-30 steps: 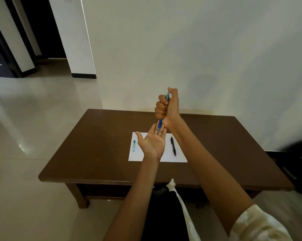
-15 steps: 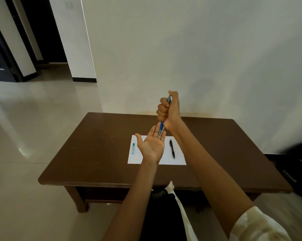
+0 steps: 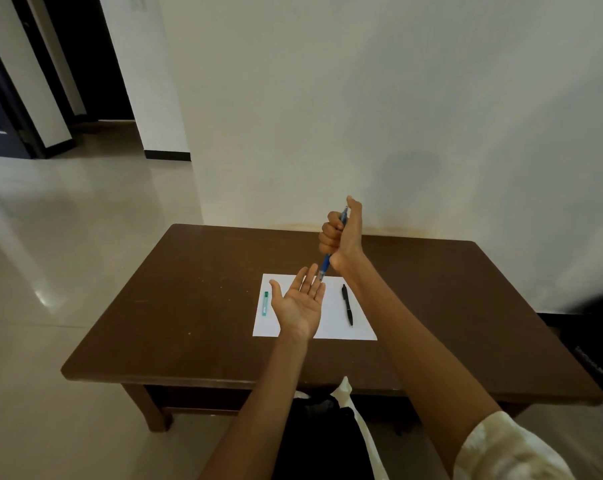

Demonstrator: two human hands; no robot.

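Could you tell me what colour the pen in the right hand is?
The pen is blue; head view.

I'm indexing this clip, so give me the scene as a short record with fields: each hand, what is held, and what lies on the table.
right hand: right hand grips a blue pen in a fist, near upright, tip down
left hand: left hand flat, palm up, fingers under the pen's tip; contact cannot be told
surface: white paper lying on the brown table
on the paper, right side: black pen
on the paper, left edge: small green tube
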